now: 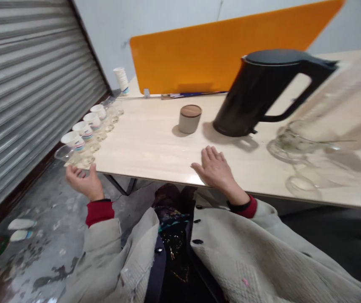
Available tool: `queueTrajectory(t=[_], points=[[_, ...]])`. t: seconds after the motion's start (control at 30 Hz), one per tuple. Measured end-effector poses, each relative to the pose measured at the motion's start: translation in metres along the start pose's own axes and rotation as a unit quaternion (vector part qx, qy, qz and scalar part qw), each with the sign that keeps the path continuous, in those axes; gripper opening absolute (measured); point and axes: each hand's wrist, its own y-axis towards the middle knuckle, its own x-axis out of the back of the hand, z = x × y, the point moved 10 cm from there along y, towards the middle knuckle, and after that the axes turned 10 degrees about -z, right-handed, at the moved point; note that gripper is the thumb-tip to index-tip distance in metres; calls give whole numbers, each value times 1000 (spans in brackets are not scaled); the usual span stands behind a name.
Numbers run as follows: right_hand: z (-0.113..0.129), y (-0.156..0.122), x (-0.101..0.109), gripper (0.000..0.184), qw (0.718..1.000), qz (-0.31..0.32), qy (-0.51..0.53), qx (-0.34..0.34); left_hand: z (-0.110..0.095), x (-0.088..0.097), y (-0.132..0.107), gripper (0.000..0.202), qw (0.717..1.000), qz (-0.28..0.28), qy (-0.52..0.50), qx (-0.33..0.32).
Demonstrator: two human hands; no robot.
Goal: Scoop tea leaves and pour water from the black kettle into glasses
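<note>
My left hand (pixel 85 183) is at the table's left front corner, thumb and fingers apart, with nothing visible between them. Just beyond its fingertips stand a clear cup (pixel 63 155) and a small clear cup (pixel 88 159) holding pale liquid. White paper cups (pixel 73 141) run in a row along the left edge, beside more small clear cups (pixel 100 135). My right hand (pixel 217 170) lies flat on the table near the front edge, fingers stretched out. Past it are a grey jar (pixel 189 123) with a wooden lid and a black electric kettle (pixel 246 94).
At right, a blurred glass vessel (pixel 297 143) has green leaves in it, with a clear glass item (pixel 303 185) in front. An orange divider panel (pixel 199 59) stands at the back. Stacked paper cups (pixel 121 79) are at the back left. White slippers (pixel 20 235) lie on the floor.
</note>
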Motion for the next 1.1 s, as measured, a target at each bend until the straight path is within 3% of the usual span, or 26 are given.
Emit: queueTrajectory(t=[0.07,0.13,0.27,0.37,0.47,0.53,0.67,0.77,0.9,1.1], points=[[2,2,4,82,1000,-3,4,-5,-30,1,-26,70,997,28,-45,-64],[3,4,9,81,1000,-13,11,-5,-68,-16,-57,59,982,111,-99,-115],[5,7,17,76,998,-41,41,8,-154,-75,-130,40,911,311,-162,-218],[3,6,27,66,991,-92,94,20,-192,-119,-179,36,860,407,-120,-282],[-9,-8,52,56,973,-177,144,40,-198,-147,-211,51,815,461,-21,-350],[-28,-27,78,50,957,-242,151,41,-191,-154,-223,56,786,491,24,-376],[-100,-84,144,43,924,-369,86,-53,-186,-153,-226,60,764,507,47,-396],[-161,-124,176,39,899,-409,-9,-154,-188,-152,-226,63,760,508,59,-401],[-203,-137,172,31,910,-367,-67,-182,-190,-151,-228,65,758,511,65,-400],[-217,-126,146,25,927,-314,-58,-198,-188,-151,-226,63,762,512,60,-391]])
